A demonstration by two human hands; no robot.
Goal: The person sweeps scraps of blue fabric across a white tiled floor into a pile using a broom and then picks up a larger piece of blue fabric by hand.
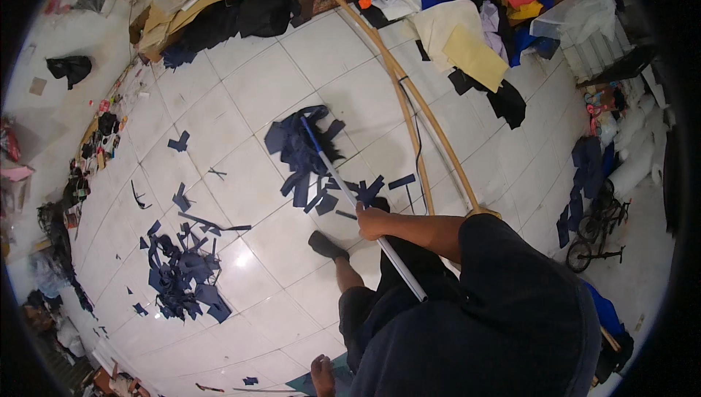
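Note:
My right hand [371, 222] is closed around the grey, blue-ended handle [332, 172] of what looks like a broom. The handle slants across the tiled floor, its free end beside my dark clothing. Its far end goes into a heap of dark navy fabric scraps [296, 150], where a dark bristly edge shows; the rest of the head is hidden. Low in the view, my left hand [322, 376] hangs near a teal patch [341, 371], its fingers too unclear to read. A second pile of navy scraps [186, 273] lies to the left, with loose strips around it.
A long bamboo pole pair [431, 123] crosses the floor beyond my right arm. Fabric and a yellow sheet [475, 58] lie at the far right. Brown cardboard [193, 10] lines the far edge, and small clutter [95, 141] the left wall. A small bicycle [600, 233] stands at right.

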